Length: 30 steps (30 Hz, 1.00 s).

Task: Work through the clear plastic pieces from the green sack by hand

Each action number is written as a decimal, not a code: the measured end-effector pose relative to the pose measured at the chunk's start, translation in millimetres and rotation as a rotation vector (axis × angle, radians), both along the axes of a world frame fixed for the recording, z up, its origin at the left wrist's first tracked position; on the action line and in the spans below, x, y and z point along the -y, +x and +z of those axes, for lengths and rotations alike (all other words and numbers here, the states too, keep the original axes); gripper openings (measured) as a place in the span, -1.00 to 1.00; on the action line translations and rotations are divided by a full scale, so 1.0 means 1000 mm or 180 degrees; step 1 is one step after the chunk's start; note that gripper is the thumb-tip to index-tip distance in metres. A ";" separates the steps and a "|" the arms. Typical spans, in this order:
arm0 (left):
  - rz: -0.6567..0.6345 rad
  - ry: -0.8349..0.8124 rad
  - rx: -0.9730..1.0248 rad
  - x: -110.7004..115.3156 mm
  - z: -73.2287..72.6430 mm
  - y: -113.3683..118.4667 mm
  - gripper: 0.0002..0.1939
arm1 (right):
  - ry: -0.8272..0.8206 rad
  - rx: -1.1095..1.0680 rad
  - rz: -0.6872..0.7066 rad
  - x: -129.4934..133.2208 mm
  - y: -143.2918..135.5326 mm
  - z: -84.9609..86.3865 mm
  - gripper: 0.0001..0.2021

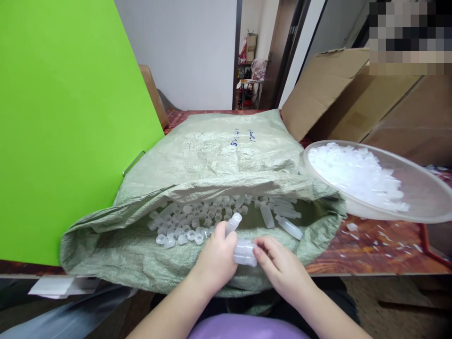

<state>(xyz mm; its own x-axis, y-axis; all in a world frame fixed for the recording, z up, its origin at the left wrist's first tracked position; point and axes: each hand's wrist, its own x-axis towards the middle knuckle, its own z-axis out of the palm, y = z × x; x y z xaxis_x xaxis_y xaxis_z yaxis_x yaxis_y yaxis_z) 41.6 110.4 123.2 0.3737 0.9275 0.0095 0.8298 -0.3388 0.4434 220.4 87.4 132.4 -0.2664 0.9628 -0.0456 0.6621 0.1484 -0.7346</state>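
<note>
Reddish tabletop (348,263), left grip (221,247) curled round tubes (244,255), right grip (273,256) pinching one

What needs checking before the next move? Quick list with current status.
1. Left hand has a grip on the plastic pieces, one upper piece sticking up: ok.
2. Right hand has its fingertips on the end of the lower piece: ok.
3. Sack mouth open, loose bottles visible inside: ok.
4. Bowl beside the sack, white bits in it: ok.
5. Table free of scraps: not ok, white scraps near the bowl.
6. Lower piece fully joined: cannot tell.
</note>
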 end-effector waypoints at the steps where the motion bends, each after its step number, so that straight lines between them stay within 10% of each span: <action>1: 0.0003 0.0020 -0.0014 0.000 0.000 0.000 -0.94 | 0.0143 -0.0067 0.0001 0.001 0.000 -0.001 -0.69; 30: -0.0193 0.0051 -0.0199 0.003 0.000 -0.004 -0.84 | 0.0071 0.0328 0.0118 0.007 -0.014 0.004 -0.83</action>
